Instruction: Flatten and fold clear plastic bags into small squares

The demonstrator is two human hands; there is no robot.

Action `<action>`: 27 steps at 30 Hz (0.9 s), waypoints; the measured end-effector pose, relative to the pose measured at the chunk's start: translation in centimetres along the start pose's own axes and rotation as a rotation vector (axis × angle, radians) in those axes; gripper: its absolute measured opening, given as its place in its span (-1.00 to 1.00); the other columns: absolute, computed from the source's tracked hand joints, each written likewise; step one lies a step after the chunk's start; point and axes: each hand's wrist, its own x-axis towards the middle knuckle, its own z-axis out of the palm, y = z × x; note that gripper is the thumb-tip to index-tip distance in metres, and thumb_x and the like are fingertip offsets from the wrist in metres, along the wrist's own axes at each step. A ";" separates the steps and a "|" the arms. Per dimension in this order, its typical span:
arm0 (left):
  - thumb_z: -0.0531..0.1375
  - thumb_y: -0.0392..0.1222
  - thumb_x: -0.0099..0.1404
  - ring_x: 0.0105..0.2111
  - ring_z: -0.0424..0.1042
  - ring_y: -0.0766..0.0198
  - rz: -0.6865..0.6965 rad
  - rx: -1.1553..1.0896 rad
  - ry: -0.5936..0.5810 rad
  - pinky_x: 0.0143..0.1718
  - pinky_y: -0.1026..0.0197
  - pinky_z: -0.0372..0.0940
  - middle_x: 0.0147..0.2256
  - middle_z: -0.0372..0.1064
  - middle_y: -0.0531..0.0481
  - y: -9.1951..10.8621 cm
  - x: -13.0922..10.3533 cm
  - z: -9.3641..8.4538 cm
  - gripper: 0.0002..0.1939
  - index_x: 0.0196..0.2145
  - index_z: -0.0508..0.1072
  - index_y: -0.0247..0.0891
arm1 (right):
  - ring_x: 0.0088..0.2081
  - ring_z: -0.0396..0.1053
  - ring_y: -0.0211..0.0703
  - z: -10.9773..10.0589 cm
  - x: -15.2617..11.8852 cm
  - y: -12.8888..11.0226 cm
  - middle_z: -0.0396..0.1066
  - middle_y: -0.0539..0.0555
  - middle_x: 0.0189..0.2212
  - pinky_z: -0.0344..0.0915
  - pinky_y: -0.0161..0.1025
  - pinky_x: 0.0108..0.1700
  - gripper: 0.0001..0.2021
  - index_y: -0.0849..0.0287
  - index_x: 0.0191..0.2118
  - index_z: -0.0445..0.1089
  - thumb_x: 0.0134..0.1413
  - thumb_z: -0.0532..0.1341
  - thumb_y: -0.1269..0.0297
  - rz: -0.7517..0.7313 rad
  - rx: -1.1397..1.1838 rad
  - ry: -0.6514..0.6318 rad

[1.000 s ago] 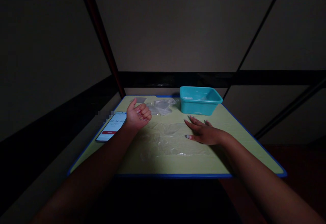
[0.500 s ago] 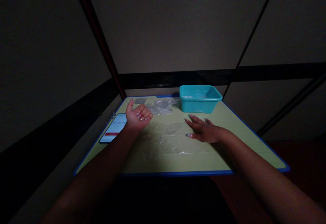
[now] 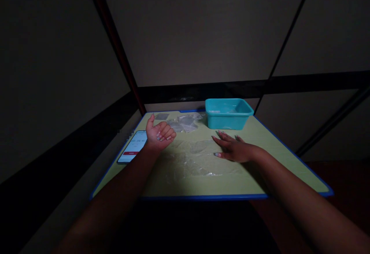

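My left hand (image 3: pixel 160 132) is turned palm up above the table's left half, its fingers curled in toward the palm and the thumb sticking up; nothing shows inside it. A clear plastic bag (image 3: pixel 199 165), wrinkled and lying flat, stretches between my hands on the table. At the bag's right side, my right hand (image 3: pixel 231 148) rests palm down with its fingers spread and holds nothing. More crumpled clear plastic (image 3: pixel 186 122) lies behind my left hand, along with a small greyish flat piece (image 3: pixel 162 116).
A turquoise plastic basin (image 3: pixel 228 122) stands at the back right of the yellow table (image 3: pixel 208 189), which has a blue edge. A phone (image 3: pixel 132 148) with a lit timer screen lies at the left edge, partly behind my left wrist. Walls close in behind and on the left.
The whole scene has shifted slightly right and down in the view. Both hands keep nearly the same pose and place over the table.
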 end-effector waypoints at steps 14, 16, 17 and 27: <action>-0.22 0.40 0.25 -0.84 -0.11 0.43 0.027 0.013 0.045 -0.70 0.26 -0.02 -0.87 -0.18 0.10 0.0 0.1 -0.2 -0.28 -0.81 -0.14 -0.20 | 0.33 -0.49 0.18 -0.2 -0.2 -0.3 -0.56 0.20 0.34 -0.29 0.36 0.20 -0.20 0.13 0.36 -0.28 0.14 -0.05 -0.19 0.008 -0.021 -0.005; -0.22 0.40 0.25 -0.84 -0.10 0.42 0.024 0.008 0.055 -0.69 0.25 0.00 -0.87 -0.18 0.10 0.0 0.0 -0.2 -0.28 -0.82 -0.12 -0.20 | 0.33 -0.50 0.16 -0.2 -0.3 -0.4 -0.56 0.20 0.34 -0.29 0.35 0.20 -0.21 0.12 0.36 -0.28 0.14 -0.05 -0.19 0.010 -0.031 -0.010; -0.22 0.40 0.24 -0.84 -0.10 0.42 0.021 0.003 0.056 -0.69 0.25 0.00 -0.87 -0.17 0.10 0.0 0.0 -0.2 -0.27 -0.82 -0.12 -0.20 | 0.33 -0.50 0.15 -0.2 -0.3 -0.4 -0.56 0.20 0.34 -0.29 0.35 0.20 -0.21 0.12 0.36 -0.29 0.15 -0.05 -0.19 0.010 -0.036 -0.011; -0.28 0.43 0.23 -0.83 -0.14 0.43 0.014 0.023 -0.014 -0.68 0.25 -0.01 -0.86 -0.16 0.11 0.0 0.0 -0.2 -0.27 -0.81 -0.07 -0.20 | 0.32 -0.48 0.21 -0.3 -0.2 -0.2 -0.53 0.17 0.34 -0.28 0.37 0.20 -0.20 0.07 0.36 -0.27 0.12 -0.02 -0.19 0.011 0.013 -0.010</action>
